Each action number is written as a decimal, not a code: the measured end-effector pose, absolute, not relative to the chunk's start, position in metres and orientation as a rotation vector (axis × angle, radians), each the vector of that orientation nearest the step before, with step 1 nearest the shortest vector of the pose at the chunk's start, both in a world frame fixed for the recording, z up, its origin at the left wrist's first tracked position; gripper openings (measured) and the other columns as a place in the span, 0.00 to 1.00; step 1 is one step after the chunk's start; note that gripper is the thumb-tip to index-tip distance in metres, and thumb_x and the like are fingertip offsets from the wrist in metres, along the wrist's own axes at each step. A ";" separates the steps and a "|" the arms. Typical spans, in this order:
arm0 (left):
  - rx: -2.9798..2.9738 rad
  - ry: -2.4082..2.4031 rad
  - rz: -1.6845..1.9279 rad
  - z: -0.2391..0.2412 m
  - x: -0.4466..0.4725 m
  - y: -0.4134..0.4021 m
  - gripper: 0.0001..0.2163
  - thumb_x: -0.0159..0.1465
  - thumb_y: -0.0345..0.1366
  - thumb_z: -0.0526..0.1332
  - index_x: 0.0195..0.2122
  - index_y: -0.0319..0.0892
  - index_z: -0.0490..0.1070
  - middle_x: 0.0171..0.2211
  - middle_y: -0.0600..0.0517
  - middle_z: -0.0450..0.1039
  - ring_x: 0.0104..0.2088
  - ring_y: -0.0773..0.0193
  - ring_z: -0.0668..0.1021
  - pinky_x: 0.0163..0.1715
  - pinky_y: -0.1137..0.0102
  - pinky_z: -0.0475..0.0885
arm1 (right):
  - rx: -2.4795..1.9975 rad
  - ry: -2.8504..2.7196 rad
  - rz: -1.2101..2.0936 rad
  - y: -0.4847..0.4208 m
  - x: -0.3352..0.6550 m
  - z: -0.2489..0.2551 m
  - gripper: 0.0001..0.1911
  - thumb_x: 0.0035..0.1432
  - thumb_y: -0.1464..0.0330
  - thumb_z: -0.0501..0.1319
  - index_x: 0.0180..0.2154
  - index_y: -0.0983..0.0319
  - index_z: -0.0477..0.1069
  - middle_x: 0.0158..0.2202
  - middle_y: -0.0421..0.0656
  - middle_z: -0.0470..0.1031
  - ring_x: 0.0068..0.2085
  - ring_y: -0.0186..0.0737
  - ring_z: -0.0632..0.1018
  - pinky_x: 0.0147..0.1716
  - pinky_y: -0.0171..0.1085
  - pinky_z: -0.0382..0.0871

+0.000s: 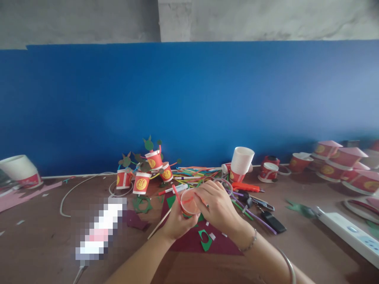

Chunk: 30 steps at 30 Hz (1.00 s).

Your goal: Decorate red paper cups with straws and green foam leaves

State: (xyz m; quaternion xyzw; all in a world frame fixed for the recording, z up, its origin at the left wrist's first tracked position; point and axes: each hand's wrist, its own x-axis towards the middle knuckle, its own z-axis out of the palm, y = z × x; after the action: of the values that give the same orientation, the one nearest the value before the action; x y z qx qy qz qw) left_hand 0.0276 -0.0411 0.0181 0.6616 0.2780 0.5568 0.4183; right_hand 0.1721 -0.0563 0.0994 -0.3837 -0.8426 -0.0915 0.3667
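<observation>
My left hand [177, 221] is closed around a small red paper cup [189, 202], holding it from below with its round end toward me. My right hand [215, 205] is closed over the cup's right side, fingers curled on its rim. A red straw [175, 193] sticks up from the cup's left side. Both hands hover over a dark red felt sheet [194, 240] with green cut-out shapes [205, 240] on it.
Finished red cups with green leaves [148, 167] stand behind, beside a pile of coloured straws [195, 174] and stacked white cups [241, 161]. Scissors and a dark knife [260, 209] lie right. More red cups [343, 163] and a white power strip [349, 232] are far right.
</observation>
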 end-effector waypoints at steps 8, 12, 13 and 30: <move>1.566 0.652 1.357 0.020 0.028 -0.041 0.23 0.54 0.33 0.65 0.51 0.43 0.63 0.46 0.46 0.72 0.45 0.55 0.75 0.45 0.62 0.72 | -1.016 -2.155 -0.148 -0.056 0.177 0.104 0.19 0.61 0.71 0.51 0.54 0.60 0.66 0.47 0.48 0.73 0.47 0.46 0.72 0.44 0.44 0.64; 1.511 0.687 1.392 0.018 0.026 -0.036 0.25 0.56 0.36 0.65 0.54 0.43 0.62 0.51 0.44 0.70 0.51 0.51 0.73 0.51 0.57 0.68 | -1.083 -2.031 -0.089 -0.055 0.178 0.104 0.19 0.62 0.70 0.50 0.55 0.59 0.64 0.48 0.48 0.72 0.48 0.47 0.71 0.46 0.46 0.64; 1.495 0.717 1.411 0.017 0.025 -0.035 0.25 0.55 0.37 0.65 0.54 0.43 0.62 0.51 0.44 0.70 0.51 0.51 0.73 0.52 0.56 0.68 | -1.095 -1.974 -0.062 -0.054 0.178 0.102 0.18 0.63 0.69 0.51 0.54 0.59 0.64 0.47 0.48 0.72 0.48 0.47 0.71 0.47 0.47 0.65; 1.598 0.725 1.270 0.019 0.023 -0.039 0.23 0.55 0.36 0.66 0.52 0.45 0.66 0.51 0.45 0.72 0.52 0.50 0.73 0.53 0.54 0.67 | -1.162 -1.627 0.779 -0.033 0.178 0.083 0.10 0.53 0.64 0.61 0.36 0.61 0.75 0.38 0.45 0.77 0.36 0.42 0.75 0.32 0.38 0.67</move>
State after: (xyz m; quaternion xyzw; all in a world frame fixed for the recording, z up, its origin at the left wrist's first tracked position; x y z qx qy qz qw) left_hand 0.0233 -0.0390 0.0190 0.6516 0.2957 0.5178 0.4689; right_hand 0.1775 -0.0332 0.0832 -0.4758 -0.6661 0.3190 0.4776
